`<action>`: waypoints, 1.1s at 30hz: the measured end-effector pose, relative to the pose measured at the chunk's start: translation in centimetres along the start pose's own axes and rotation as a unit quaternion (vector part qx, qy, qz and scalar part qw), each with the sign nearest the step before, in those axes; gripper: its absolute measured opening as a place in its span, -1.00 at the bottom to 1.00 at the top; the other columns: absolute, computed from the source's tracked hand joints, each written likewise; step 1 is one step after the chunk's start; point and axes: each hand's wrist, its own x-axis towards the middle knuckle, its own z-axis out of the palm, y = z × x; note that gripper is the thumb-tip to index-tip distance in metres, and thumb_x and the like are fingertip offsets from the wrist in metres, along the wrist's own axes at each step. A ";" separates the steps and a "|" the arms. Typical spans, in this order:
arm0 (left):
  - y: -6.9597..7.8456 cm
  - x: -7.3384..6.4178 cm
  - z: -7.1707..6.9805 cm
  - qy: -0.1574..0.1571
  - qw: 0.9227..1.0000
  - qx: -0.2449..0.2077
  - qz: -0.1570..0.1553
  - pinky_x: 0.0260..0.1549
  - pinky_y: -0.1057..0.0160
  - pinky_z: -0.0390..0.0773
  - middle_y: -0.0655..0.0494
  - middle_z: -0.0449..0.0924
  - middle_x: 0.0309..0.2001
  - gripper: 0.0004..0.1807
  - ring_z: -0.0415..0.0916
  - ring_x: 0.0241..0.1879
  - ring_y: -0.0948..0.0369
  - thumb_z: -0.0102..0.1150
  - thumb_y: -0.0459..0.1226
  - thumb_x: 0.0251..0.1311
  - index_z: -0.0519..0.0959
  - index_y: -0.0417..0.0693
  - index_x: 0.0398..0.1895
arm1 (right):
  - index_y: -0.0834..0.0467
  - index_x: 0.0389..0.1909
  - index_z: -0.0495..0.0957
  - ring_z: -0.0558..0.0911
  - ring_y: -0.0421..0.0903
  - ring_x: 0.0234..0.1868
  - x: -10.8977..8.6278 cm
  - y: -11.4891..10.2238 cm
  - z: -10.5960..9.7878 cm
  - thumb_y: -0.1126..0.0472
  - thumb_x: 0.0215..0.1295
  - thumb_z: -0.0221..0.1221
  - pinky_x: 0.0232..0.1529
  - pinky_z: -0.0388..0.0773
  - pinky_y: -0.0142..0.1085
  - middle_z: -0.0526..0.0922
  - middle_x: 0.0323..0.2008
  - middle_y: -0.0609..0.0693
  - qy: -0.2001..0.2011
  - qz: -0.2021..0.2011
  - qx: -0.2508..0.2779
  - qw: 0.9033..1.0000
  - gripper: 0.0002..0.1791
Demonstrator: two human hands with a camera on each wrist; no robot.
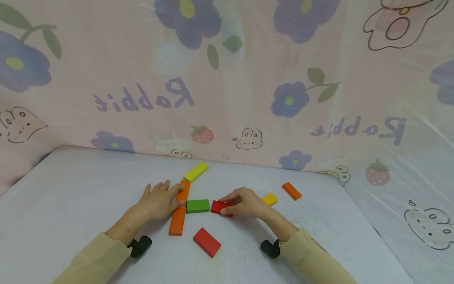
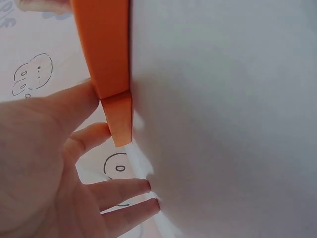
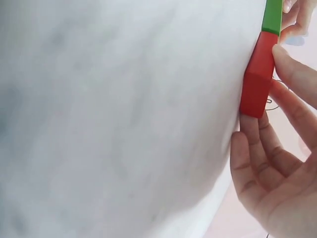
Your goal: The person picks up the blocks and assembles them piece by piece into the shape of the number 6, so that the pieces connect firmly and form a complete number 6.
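In the head view, two orange blocks lie end to end, the far orange block (image 1: pixel 182 195) and the near orange block (image 1: pixel 177 223). My left hand (image 1: pixel 156 204) touches them from the left, index fingertip on the far one and thumb at the joint, other fingers spread. A green block (image 1: pixel 197 206) extends to the right from the orange pair. My right hand (image 1: pixel 246 203) pinches a red block (image 1: pixel 216 206) between thumb and index finger, just right of the green block. The right wrist view shows the red block (image 3: pixel 260 74) lined up with the green block (image 3: pixel 272 17).
A lime-yellow block (image 1: pixel 196 172) lies beyond the orange pair. Another red block (image 1: pixel 207 242) sits nearer me, at an angle. Right of my right hand are a yellow block (image 1: pixel 270 198) and a small orange block (image 1: pixel 292 191). A printed curtain (image 1: pixel 234 94) hangs behind the white table (image 1: pixel 88 177).
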 end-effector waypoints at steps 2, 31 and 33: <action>0.0 0.0 0.0 -0.001 1.000 0.000 0.000 0.23 -0.48 -0.10 -0.50 0.18 0.32 -0.46 0.10 0.30 -0.41 0.05 -0.06 0.33 0.35 -0.07 0.32 | 0.04 -0.06 0.71 0.52 -0.17 -0.15 0.2 0.0 0.0 0.12 0.12 0.36 -0.22 0.49 -0.40 0.71 -0.16 -0.06 0.000 0.001 -0.002 1.000 -0.67; 0.5 0.2 0.4 0.011 0.999 -0.032 0.021 0.25 -0.46 -0.09 -0.27 0.23 0.38 -0.48 0.07 0.34 -0.37 0.05 -0.18 0.34 0.34 -0.23 0.30 | 0.09 0.06 0.62 0.55 -0.11 -0.11 -1.1 1.6 -1.1 0.02 0.14 0.33 -0.18 0.53 -0.40 0.64 -0.13 -0.05 0.036 -0.008 -0.011 0.999 -0.54; 0.4 0.1 0.3 0.012 0.999 -0.036 0.024 0.24 -0.46 -0.09 -0.27 0.25 0.37 -0.48 0.08 0.33 -0.38 0.06 -0.17 0.34 0.34 -0.23 0.29 | 0.09 0.04 0.62 0.54 -0.08 -0.09 -1.7 2.1 -1.5 0.01 0.13 0.34 -0.15 0.54 -0.37 0.63 -0.10 -0.03 0.047 -0.005 -0.012 0.999 -0.54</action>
